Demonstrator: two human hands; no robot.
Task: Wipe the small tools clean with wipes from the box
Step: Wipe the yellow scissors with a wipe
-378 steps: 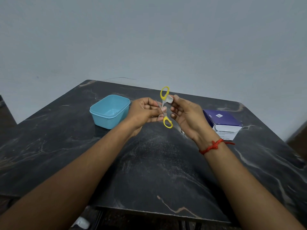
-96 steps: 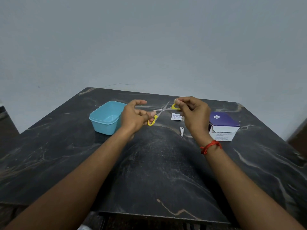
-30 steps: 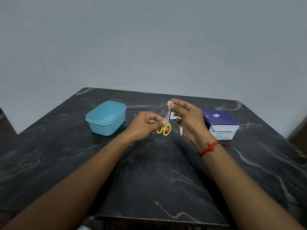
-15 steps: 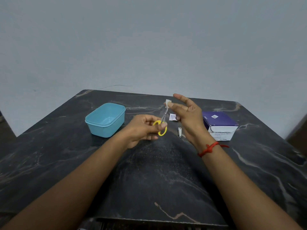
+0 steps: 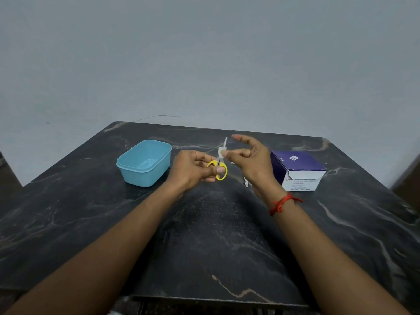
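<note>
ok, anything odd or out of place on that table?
Nothing stands out. The left hand holds the scissors by the yellow handles, blades up; the right hand pinches a wipe on the blade. The blue tub and the wipe box sit upright; a small metal tool lies flat by the right wrist.

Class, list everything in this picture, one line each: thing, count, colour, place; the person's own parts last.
scissors: one, yellow handles, held above table's middle
wipe: one, white, on the scissors' blades
box: one, purple and white, table's right
container: one, light blue, table's left
small metal tool: one, silvery, by right wrist
table: one, black marbled, below everything
wall: one, grey, behind
thread band: one, red, right wrist
left hand: one, grips scissors' handles
right hand: one, pinches the wipe
</note>
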